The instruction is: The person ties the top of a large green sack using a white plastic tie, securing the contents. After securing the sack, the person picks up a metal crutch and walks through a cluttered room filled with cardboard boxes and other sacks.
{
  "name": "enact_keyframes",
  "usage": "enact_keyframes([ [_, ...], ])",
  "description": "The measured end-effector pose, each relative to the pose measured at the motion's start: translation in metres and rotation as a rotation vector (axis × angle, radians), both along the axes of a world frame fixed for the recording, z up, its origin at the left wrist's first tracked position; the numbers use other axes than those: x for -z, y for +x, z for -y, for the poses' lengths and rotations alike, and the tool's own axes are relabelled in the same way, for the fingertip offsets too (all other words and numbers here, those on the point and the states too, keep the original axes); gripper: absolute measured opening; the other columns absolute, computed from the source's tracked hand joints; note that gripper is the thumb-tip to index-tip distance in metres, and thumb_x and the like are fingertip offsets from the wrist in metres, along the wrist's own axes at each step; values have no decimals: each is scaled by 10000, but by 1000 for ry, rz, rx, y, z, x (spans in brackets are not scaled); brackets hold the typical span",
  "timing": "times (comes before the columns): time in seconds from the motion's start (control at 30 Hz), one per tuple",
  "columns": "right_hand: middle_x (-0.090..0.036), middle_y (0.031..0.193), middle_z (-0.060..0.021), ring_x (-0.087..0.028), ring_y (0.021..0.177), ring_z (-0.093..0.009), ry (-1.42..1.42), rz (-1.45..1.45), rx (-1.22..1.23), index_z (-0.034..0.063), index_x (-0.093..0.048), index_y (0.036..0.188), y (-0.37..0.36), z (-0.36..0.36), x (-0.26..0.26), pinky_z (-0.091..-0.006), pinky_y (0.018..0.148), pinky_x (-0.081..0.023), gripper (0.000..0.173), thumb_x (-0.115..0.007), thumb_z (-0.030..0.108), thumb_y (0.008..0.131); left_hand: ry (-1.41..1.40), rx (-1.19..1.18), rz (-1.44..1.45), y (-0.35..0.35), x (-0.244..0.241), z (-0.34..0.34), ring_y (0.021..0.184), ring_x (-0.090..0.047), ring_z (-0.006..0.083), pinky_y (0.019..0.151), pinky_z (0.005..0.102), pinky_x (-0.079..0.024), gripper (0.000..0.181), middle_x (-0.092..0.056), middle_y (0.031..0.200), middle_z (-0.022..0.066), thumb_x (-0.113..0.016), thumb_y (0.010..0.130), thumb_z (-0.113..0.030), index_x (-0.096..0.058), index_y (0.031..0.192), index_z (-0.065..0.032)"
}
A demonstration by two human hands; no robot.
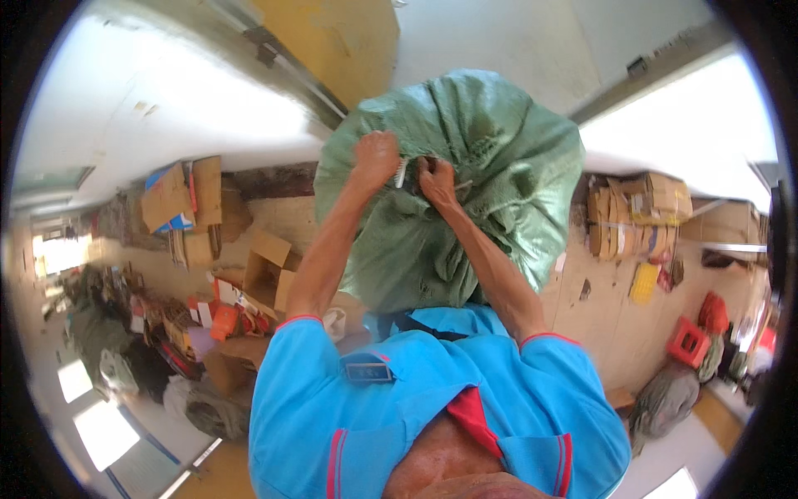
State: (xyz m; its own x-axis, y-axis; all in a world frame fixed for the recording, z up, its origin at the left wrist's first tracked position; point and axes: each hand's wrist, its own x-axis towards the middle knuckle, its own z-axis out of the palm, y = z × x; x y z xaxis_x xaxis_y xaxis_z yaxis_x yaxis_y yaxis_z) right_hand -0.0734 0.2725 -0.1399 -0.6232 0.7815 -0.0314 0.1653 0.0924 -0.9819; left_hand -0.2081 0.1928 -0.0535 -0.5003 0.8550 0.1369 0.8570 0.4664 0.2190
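A large, bulging green woven plastic sack [399, 249] stands right in front of me, its top drawn together in folds. My left hand [377, 153] is closed in a fist above the sack's upper left part. A white ridged strip [400, 173] hangs at its inner side and seems to come out of the fist. With bent fingers my right hand [437, 179] grips the dark gathered neck of the sack near its middle. To the right of that wrist a short pale end [463, 185] sticks out; its kind is unclear. My fingers hide the neck itself.
On the left lie an open cardboard box [265, 271] and mixed boxes and bags. Flattened cardboard [187, 196] leans by the wall. Bundled cardboard [636, 212], a yellow tray [644, 282], a red plastic stool [687, 342] and a grey sack [667, 399] are on the right.
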Motion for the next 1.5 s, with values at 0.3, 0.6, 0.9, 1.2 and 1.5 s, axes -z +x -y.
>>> enact_keyframes([
  [0.3, -597, 689, -114, -516, 637, -140, 216, 68, -214, -32, -654, 1008, -4, 0, -1, -359, 598, -438, 266, -542, 197, 934, -408, 4, 386, -37, 19, -41, 927, -654, 314, 802, 445, -525, 254, -678, 955, 175, -627, 731, -247, -695, 877, -50],
  [0.6, -544, 672, -77, -421, 617, -159, 284, -108, -161, -21, -601, 848, -25, -17, 1, -386, 561, -371, 277, -563, 241, 929, -258, 3, 573, -45, 17, -48, 918, -661, 315, 787, 431, -528, 360, -683, 960, 200, -585, 692, -266, -707, 900, 1],
  [0.9, -515, 637, -59, -357, 662, -158, 226, -47, -75, -96, -538, 770, -40, -21, 21, -410, 577, -361, 379, -567, 250, 921, -198, -78, 407, -29, 3, -50, 826, -666, 343, 683, 441, -544, 292, -681, 853, 169, -676, 622, -280, -685, 785, -38],
  [1.2, -567, 658, -110, -380, 656, -168, -11, -79, -126, -85, -570, 763, -36, -3, -16, -449, 574, -331, 411, -580, 289, 933, 48, -121, 141, -24, 56, -44, 1104, -544, 368, 879, 497, -463, 322, -638, 1040, 184, -709, 603, -242, -692, 865, -55],
  [1.5, -619, 795, -64, -454, 711, -165, -126, -149, -83, -57, -636, 854, -32, -8, -33, -391, 629, -408, 288, -633, 231, 872, -138, 137, -46, -17, 3, -37, 1065, -489, 337, 894, 457, -405, 297, -591, 1020, 191, -723, 574, -280, -710, 777, -64],
])
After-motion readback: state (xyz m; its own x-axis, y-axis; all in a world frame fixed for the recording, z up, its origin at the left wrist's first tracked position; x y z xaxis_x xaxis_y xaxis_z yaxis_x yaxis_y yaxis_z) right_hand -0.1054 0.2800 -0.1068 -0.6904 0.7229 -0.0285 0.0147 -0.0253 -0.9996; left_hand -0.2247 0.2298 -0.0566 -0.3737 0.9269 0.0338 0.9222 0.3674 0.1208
